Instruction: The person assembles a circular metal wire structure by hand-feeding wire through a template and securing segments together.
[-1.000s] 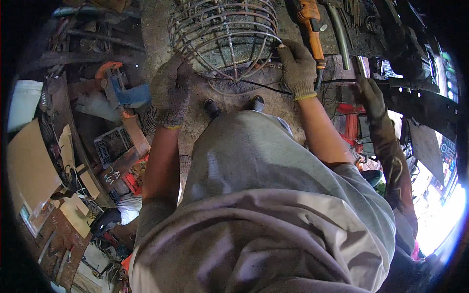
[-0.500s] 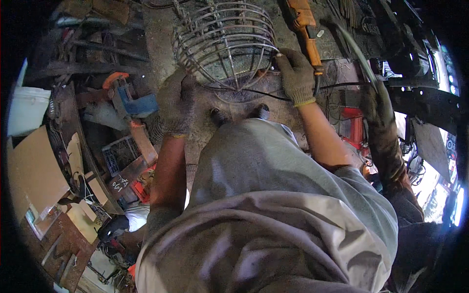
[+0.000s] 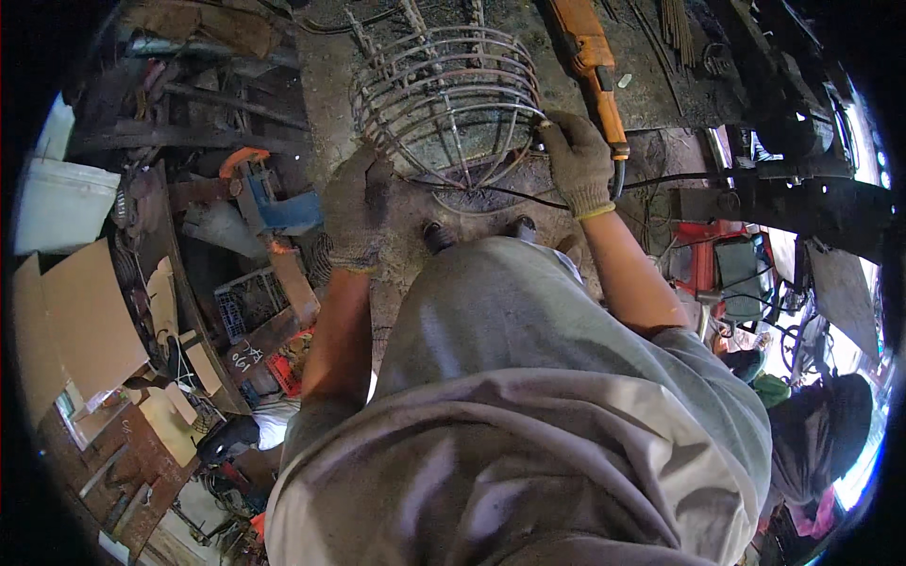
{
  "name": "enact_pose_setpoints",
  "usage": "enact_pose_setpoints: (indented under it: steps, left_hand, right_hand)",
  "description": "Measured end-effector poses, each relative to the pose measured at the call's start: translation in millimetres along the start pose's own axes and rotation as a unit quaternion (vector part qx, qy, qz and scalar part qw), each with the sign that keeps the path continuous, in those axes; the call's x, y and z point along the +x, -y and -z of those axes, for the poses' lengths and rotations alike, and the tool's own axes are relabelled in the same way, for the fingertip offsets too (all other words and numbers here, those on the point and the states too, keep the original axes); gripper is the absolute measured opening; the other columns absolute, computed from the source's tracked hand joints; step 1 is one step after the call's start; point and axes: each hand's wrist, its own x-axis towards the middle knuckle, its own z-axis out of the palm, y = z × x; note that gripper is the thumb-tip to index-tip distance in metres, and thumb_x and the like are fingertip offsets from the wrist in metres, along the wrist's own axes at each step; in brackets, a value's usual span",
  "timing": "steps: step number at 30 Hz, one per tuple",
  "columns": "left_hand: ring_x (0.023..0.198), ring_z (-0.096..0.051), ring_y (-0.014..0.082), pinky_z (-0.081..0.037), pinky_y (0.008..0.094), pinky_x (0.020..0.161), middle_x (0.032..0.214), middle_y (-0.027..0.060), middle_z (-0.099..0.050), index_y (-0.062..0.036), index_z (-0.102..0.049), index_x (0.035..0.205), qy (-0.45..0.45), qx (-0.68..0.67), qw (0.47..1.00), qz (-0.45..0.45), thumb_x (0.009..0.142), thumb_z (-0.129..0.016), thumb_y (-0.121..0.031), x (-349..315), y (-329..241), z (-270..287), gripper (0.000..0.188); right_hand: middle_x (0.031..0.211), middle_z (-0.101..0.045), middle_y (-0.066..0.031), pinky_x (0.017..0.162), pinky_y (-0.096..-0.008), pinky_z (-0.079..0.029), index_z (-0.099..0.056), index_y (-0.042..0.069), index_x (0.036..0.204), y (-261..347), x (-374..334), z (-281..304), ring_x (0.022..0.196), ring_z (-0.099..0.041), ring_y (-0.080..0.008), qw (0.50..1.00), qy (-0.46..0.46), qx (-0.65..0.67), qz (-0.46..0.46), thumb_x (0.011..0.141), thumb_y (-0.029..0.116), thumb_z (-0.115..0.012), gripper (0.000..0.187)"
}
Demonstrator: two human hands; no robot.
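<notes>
A basket-like cage of bent metal rods (image 3: 453, 108) stands on the worktable in front of me, its curved hoops joined by upright bars. My left hand (image 3: 359, 208), in a knitted work glove, is closed on the cage's near left edge; its fingertips are mostly hidden. At the near right edge, my right hand (image 3: 578, 165), gloved too, pinches the end of a rod between thumb and fingers. Just beyond that hand lies an orange corded power tool (image 3: 593, 71), its black cord (image 3: 651, 181) running off to the right.
Thin rods (image 3: 675, 28) lie at the table's far right. On my left are a blue and orange clamp-like tool (image 3: 283, 209), a white bucket (image 3: 66, 203) and cardboard (image 3: 85, 321). Another person (image 3: 821, 439) is at the lower right, near a red object (image 3: 700, 259).
The view has shifted slightly, so cage and hands appear a little lower and to the right. The other person's arm and a pale curved hose-like thing have left the right side.
</notes>
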Motion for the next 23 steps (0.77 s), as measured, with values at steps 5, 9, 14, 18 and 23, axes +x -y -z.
enact_pose_setpoints:
  steps: [5,9,14,18,23]
  left_hand:
    - [0.090,-0.069,0.0310,-0.053,0.0378,0.080,0.099,0.0184,-0.070,-0.0018,-0.067,0.111,0.004,0.009,1.000,0.001,0.095,-0.064,-0.027,6,-23,9,0.030]
    - [0.092,-0.069,0.0339,-0.052,0.0403,0.080,0.100,0.0197,-0.070,-0.0021,-0.067,0.111,0.019,0.057,0.998,0.004,0.095,-0.063,-0.029,3,-15,9,0.031]
    - [0.093,-0.068,0.0343,-0.052,0.0410,0.081,0.101,0.0205,-0.069,-0.0011,-0.066,0.111,-0.007,0.047,0.998,-0.027,0.094,-0.066,-0.025,4,-23,10,0.029]
    - [0.095,-0.067,0.0331,-0.052,0.0414,0.083,0.103,0.0198,-0.069,-0.0008,-0.065,0.114,-0.007,0.034,0.999,-0.027,0.094,-0.066,-0.023,4,-24,8,0.030]
    - [0.102,-0.067,0.0331,-0.052,0.0409,0.090,0.113,0.0189,-0.069,-0.0051,-0.066,0.120,0.035,0.052,0.997,0.038,0.091,-0.070,-0.024,0,-8,7,0.035]
  right_hand:
    - [0.091,-0.073,-0.0149,0.078,-0.0344,-0.053,-0.072,0.004,0.108,1,0,2,0.084,-0.070,-0.0246,1.000,-0.003,0.017,0.015,0.091,0.023,-0.067,0.026]
    - [0.091,-0.073,-0.0151,0.078,-0.0349,-0.053,-0.072,0.004,0.106,2,-1,1,0.085,-0.070,-0.0251,0.999,-0.016,0.016,0.026,0.091,0.024,-0.067,0.026]
    - [0.090,-0.072,-0.0174,0.076,-0.0377,-0.053,-0.072,0.002,0.104,2,1,2,0.083,-0.069,-0.0293,0.999,-0.011,-0.017,0.032,0.090,0.026,-0.066,0.028]
    - [0.088,-0.071,-0.0175,0.076,-0.0395,-0.052,-0.072,0.004,0.102,-11,2,-4,0.083,-0.069,-0.0319,0.999,-0.023,0.023,0.032,0.090,0.029,-0.066,0.029]
    - [0.092,-0.072,-0.0195,0.078,-0.0391,-0.053,-0.072,0.004,0.106,-12,3,-2,0.088,-0.070,-0.0306,0.999,-0.010,0.003,0.033,0.089,0.031,-0.067,0.032]
